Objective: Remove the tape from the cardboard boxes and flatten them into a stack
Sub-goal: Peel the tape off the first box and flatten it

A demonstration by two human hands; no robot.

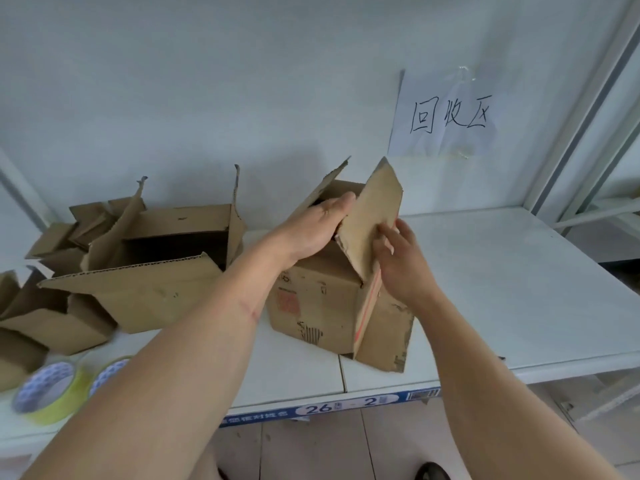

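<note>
A person stands at a white shelf (502, 289) against a pale wall, both bare arms reaching over a small cardboard box (311, 306) that sits on the shelf near its front edge. The left hand (313, 230) lies across the box's open top, its fingers stretched fairly straight and pressing against the inner face of a raised flap (372, 220). The right hand (401, 258) meets that same flap from the other side, fingers curled and pinching its lower edge near a strip of red-printed tape (369, 306) that runs down the box's corner (whether the fingertips have the tape itself or only the cardboard cannot be told from here). A second flap stands up behind the left hand.

To the left, just beside the small box, a larger open box (156, 271) lies with its flaps splayed and torn edges showing. Further left, more folded cardboard pieces (59, 323) are heaped at the shelf's end. Two rolls of tape (48, 393) with blue-printed cores rest at the front left, one partly hidden by the left forearm.

On the wall above hangs a taped paper sign (446, 116) with handwritten characters. A blue label strip (346, 407) along the shelf edge reads "26" and "2".
</note>
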